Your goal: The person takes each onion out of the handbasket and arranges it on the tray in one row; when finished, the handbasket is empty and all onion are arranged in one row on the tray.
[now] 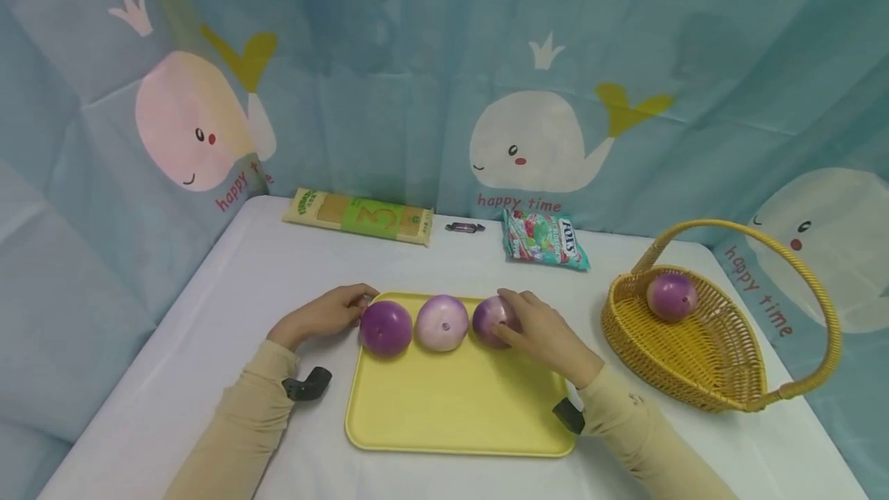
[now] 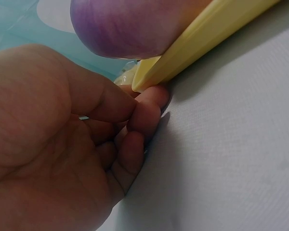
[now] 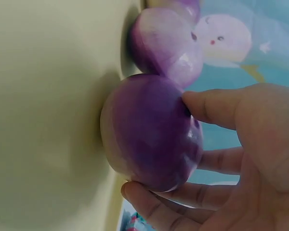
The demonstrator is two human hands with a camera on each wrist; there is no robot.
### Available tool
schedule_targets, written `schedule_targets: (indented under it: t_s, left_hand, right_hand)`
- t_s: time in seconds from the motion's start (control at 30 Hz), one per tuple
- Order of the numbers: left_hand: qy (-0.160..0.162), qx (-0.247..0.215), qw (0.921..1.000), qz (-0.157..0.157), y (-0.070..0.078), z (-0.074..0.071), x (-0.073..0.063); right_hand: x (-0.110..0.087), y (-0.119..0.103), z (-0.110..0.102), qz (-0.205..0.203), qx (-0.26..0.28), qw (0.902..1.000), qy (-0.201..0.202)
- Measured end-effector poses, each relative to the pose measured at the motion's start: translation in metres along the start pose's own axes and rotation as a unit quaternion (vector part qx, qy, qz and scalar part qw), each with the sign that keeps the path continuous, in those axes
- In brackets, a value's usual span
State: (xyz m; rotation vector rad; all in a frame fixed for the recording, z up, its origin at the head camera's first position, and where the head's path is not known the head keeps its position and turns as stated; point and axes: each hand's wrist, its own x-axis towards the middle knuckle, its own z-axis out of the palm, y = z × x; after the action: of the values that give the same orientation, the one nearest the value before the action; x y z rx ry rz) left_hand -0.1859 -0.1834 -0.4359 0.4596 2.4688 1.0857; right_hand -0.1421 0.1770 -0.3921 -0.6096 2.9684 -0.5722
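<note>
Along the far side of a yellow tray (image 1: 458, 415) sit three round purple-and-white vegetables in a row. My right hand (image 1: 545, 330) grips the rightmost vegetable (image 3: 151, 132), with the thumb on one side and the fingers on the other. The middle vegetable (image 1: 442, 322) is paler. At the left, a deep purple vegetable (image 1: 386, 329) sits by the tray's far left corner. There my left hand (image 1: 329, 312) holds the tray rim, its fingers curled in at the corner (image 2: 151, 72); part of the fingertips is hidden behind the rim.
To the right stands a wicker basket (image 1: 667, 373) with a tall handle, holding another purple vegetable (image 1: 672, 297). At the back of the white table (image 1: 208, 315) lie a long noodle packet (image 1: 361, 216), a small wrapped candy (image 1: 464, 228) and a teal candy bag (image 1: 545, 240). A printed curtain hangs behind.
</note>
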Motion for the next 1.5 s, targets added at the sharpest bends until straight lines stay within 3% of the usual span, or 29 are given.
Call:
schedule_targets:
  t_s: [0.33, 0.93, 1.1, 1.3, 1.4, 1.5]
  left_hand:
    - [0.003, -0.004, 1.0, 0.007, 0.0, 0.002, -0.002]
    - [0.003, 0.003, 0.9999, 0.015, -0.002, 0.002, -0.001]
    - [0.003, 0.006, 0.9999, 0.01, -0.003, 0.002, 0.0]
    - [0.002, 0.009, 0.9999, 0.01, -0.002, 0.0, 0.001]
    - [0.002, 0.006, 0.9999, 0.01, -0.001, -0.001, 0.001]
    - [0.001, 0.005, 0.9999, 0.009, -0.001, -0.001, 0.001]
  right_hand:
    - [0.005, -0.007, 0.007, -0.012, 0.006, 0.9999, 0.004]
    - [-0.001, 0.001, -0.009, 0.031, 0.006, 0.9994, -0.014]
    - [-0.009, 0.012, -0.036, 0.045, 0.007, 0.9989, 0.007]
    - [-0.024, 0.042, -0.099, 0.107, -0.026, 0.9933, 0.036]
    - [-0.029, 0.064, -0.126, 0.141, -0.056, 0.9879, 0.032]
    - [-0.031, 0.085, -0.141, 0.169, -0.08, 0.9824, 0.007]
